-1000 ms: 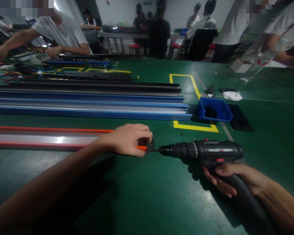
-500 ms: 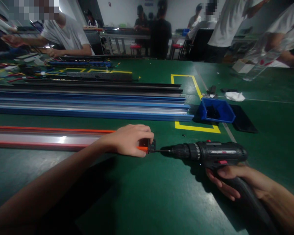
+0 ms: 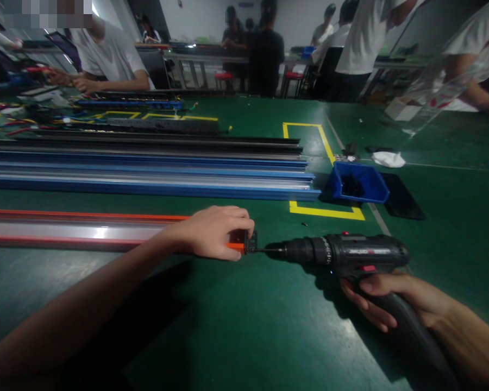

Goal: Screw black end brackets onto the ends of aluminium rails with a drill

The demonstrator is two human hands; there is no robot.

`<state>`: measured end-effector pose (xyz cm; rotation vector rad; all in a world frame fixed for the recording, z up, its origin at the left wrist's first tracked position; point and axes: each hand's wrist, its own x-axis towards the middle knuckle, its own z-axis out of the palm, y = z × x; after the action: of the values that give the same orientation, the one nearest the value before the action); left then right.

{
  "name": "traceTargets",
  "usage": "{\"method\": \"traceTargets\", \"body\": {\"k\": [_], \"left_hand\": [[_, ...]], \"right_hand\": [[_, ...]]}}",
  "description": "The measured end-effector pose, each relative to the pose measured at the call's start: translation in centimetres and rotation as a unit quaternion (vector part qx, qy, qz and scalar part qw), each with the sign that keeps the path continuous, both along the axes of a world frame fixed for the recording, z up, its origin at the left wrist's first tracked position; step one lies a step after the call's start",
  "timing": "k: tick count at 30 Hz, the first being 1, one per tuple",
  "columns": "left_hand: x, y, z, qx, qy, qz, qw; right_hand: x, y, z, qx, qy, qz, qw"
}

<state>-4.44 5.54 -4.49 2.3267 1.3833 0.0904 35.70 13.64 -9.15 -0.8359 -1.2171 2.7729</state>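
Observation:
My left hand is closed over the right end of a long orange-edged metal profile lying on the green table. A small black end piece sits against that end, beside my fingertips. In my right hand is a black cordless drill, its handle wrapped by my fingers. The drill lies level and points left, and its long thin bit reaches the black end piece. Whether the bit's tip sits in a screw is too small to tell.
Blue and black profiles lie in a row behind the orange one. A blue bin with dark small parts stands to the right, near a dark flat object. One small screw lies on the table. Several people are in the background.
My hands, the drill and the profile hold nearly the same position. The whole view has shifted slightly. At the far left, a person's hands have moved closer together.

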Motion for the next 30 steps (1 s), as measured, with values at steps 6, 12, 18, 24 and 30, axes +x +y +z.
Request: {"method": "traceTargets", "body": {"k": [6, 12, 18, 24, 30], "left_hand": [[0.03, 0.05, 0.03, -0.002, -0.006, 0.003, 1.0], [0.05, 0.01, 0.07, -0.003, -0.01, 0.004, 1.0], [0.04, 0.0, 0.02, -0.002, -0.006, 0.001, 1.0], [-0.04, -0.01, 0.03, -0.004, -0.005, 0.002, 1.0], [-0.03, 0.05, 0.07, -0.007, -0.008, 0.001, 1.0]], "right_hand": [[-0.07, -0.28, -0.06, 0.006, 0.001, -0.012, 1.0], [-0.08, -0.29, -0.07, 0.008, 0.001, -0.018, 1.0], [0.25, -0.15, -0.32, -0.013, 0.01, -0.016, 1.0], [0.1, -0.07, -0.13, -0.006, 0.006, -0.016, 1.0], [-0.05, -0.19, 0.02, 0.003, -0.005, -0.019, 1.0]]}}
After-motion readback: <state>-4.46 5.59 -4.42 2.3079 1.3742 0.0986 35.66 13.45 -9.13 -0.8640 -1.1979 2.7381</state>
